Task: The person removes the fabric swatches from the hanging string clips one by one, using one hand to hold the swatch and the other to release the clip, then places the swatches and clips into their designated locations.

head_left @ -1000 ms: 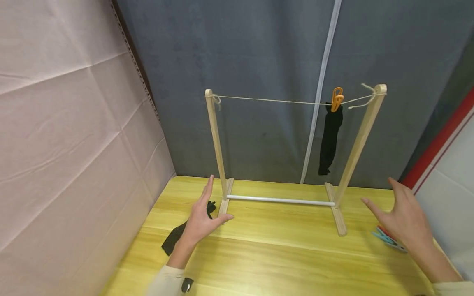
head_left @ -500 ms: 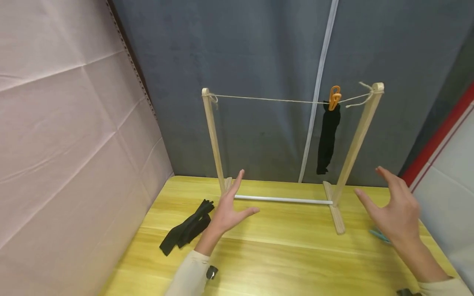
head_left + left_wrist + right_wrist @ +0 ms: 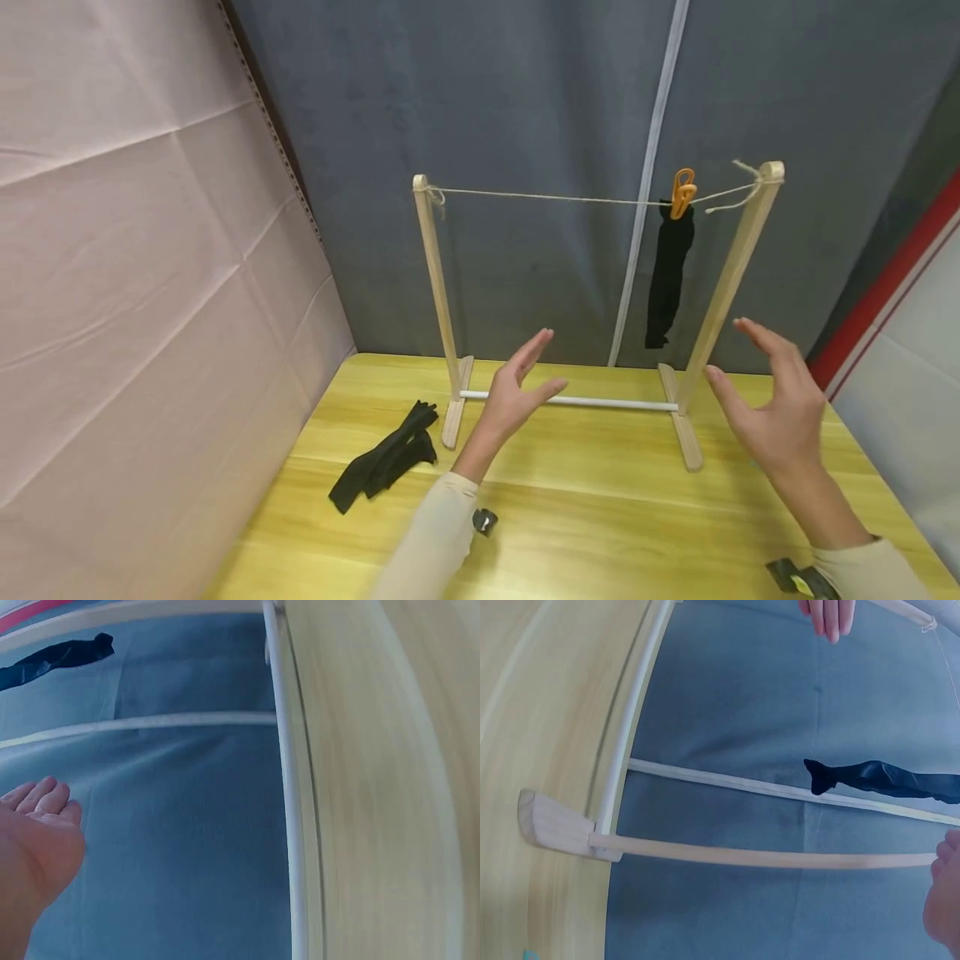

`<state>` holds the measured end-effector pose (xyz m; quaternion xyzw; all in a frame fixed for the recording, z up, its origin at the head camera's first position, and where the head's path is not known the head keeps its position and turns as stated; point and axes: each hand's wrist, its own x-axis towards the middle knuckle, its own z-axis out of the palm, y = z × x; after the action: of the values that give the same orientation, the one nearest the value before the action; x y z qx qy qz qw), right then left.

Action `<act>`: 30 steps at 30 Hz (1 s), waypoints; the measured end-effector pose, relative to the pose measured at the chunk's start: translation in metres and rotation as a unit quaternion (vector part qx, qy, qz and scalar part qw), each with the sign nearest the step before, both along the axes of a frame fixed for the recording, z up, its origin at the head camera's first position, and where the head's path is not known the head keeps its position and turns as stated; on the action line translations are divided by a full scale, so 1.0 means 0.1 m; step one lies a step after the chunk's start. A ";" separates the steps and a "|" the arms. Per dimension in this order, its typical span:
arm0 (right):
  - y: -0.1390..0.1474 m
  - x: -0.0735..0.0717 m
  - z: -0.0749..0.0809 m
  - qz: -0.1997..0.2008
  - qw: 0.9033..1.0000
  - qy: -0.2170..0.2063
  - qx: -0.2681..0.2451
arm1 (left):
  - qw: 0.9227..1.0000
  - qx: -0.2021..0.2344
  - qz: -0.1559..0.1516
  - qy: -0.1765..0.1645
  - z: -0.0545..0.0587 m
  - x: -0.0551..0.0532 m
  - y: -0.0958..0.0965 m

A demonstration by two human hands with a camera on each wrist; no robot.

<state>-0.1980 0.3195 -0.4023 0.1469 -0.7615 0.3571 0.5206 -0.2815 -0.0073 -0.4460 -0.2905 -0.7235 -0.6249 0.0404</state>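
My left hand (image 3: 513, 400), fingers stretched and thumb spread, hovers in front of the white crossbar (image 3: 607, 404) and holds nothing. Empty too, my right hand (image 3: 776, 408) is raised with parted thumb beside the right post (image 3: 727, 287) of a small wooden clothesline rack. From its string (image 3: 540, 197) hangs a long, narrow black sock (image 3: 667, 275), gripped by an orange clothespin (image 3: 682, 196) near the right end. In the right wrist view the hanging sock (image 3: 892, 780) lies between both hands. More black socks (image 3: 386, 458) lie on the table to the left of the rack.
The rack stands at the back of a yellow wood-grain table (image 3: 600, 517). Behind it is a dark grey curtain (image 3: 525, 100) with a pale strip. A light cloth wall (image 3: 150, 292) closes the left side, and a red-edged white panel (image 3: 907, 333) stands at right.
My left hand has moved right, away from over the black socks, uncovering them. My right hand has moved left and up towards the right post, and now covers the light-blue clothespin.
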 end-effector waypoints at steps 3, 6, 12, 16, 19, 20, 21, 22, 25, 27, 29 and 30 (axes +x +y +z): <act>-0.06 -0.02 0.03 0.018 1.000 0.023 0.003 | 0.999 0.043 -0.027 -0.012 0.01 -0.05 0.19; -0.13 -0.04 0.06 0.026 0.999 0.037 -0.001 | 0.995 0.078 -0.053 -0.020 0.01 -0.11 0.39; -0.24 -0.09 0.15 0.028 0.998 0.049 -0.014 | 0.982 0.153 -0.090 -0.067 -0.06 -0.24 0.72; -0.30 -0.10 0.19 0.031 0.998 0.056 -0.026 | 0.974 0.188 -0.076 -0.099 -0.11 -0.32 0.91; -0.35 -0.11 0.21 0.034 0.997 0.063 -0.030 | 0.973 0.193 -0.063 -0.113 -0.13 -0.38 1.04; -0.36 -0.12 0.21 0.033 0.997 0.065 -0.027 | 0.973 0.192 -0.060 -0.117 -0.13 -0.39 1.08; -0.38 -0.12 0.21 0.031 0.997 0.067 -0.021 | 0.972 0.191 -0.059 -0.122 -0.12 -0.41 1.12; -0.39 -0.13 0.22 0.028 0.997 0.067 -0.013 | 0.972 0.190 -0.059 -0.126 -0.11 -0.42 1.16; -0.42 -0.14 0.25 0.018 0.997 0.069 0.010 | 0.971 0.187 -0.059 -0.139 -0.08 -0.45 1.27; -0.44 -0.15 0.30 0.011 0.997 0.067 0.020 | 0.970 0.185 -0.059 -0.149 -0.06 -0.46 1.33; -0.47 -0.16 0.37 0.003 0.997 0.068 0.024 | 0.969 0.180 -0.060 -0.158 -0.04 -0.47 1.39; -0.48 -0.17 0.42 -0.003 0.997 0.068 0.025 | 0.969 0.176 -0.058 -0.163 -0.04 -0.48 1.42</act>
<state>-0.2150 0.2714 -0.3605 0.1818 -0.7332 0.3259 0.5685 -0.3293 0.1344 -0.4497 -0.2147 -0.5808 -0.7826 -0.0643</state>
